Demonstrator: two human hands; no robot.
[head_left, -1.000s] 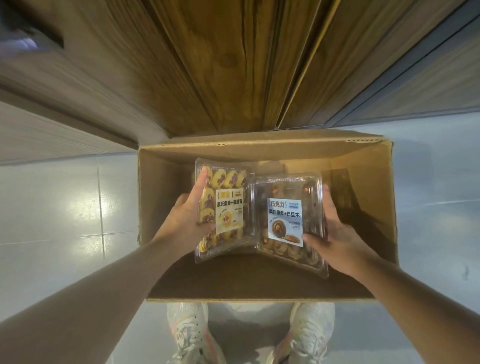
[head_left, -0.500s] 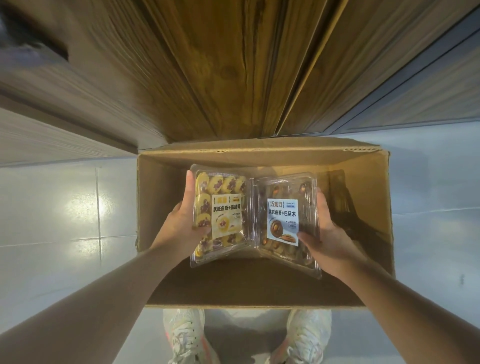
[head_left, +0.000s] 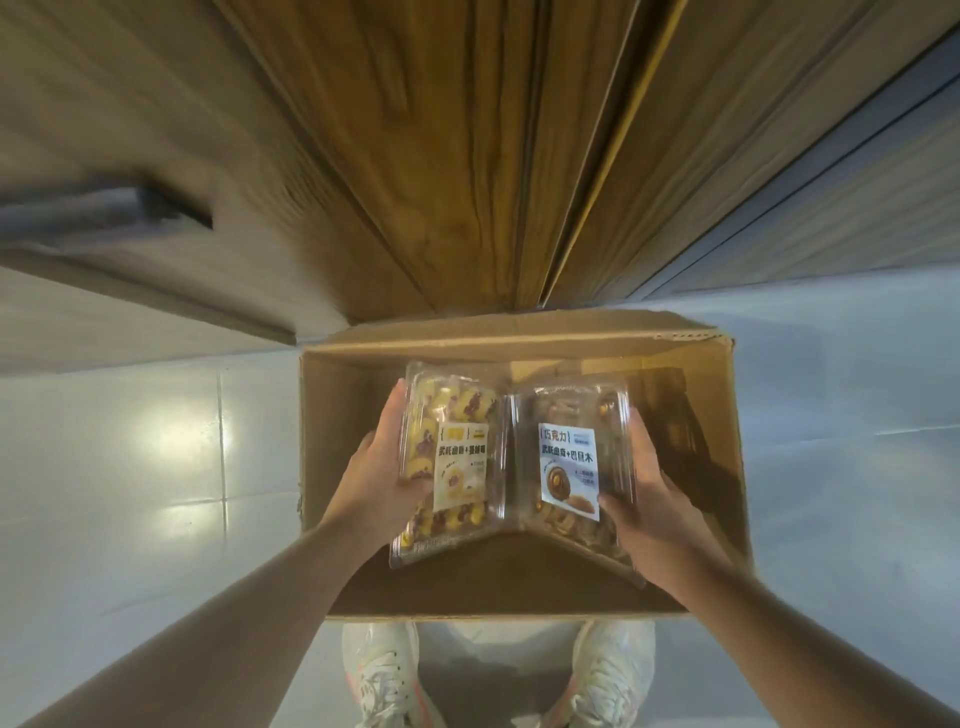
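Two clear plastic cookie boxes are held side by side over an open cardboard box (head_left: 343, 415) on the floor. My left hand (head_left: 382, 473) grips the left edge of the yellow-labelled cookie box (head_left: 460, 457), thumb over its lid. My right hand (head_left: 647, 493) grips the right edge of the blue-labelled chocolate cookie box (head_left: 569, 467), thumb on the label's lower corner. The two packs touch along their inner edges and tilt down away from each other. Under them, the carton's brown bottom is in shadow.
A wooden door or panelled wall (head_left: 467, 156) rises just behind the carton. Pale glossy floor tiles (head_left: 130, 467) lie on both sides. My two white sneakers (head_left: 379, 675) stand right at the carton's near edge.
Both packs have risen slightly and stayed together over the carton. My left fingers have shifted from across the lid to the pack's side edge. The view has tilted, showing more wall.
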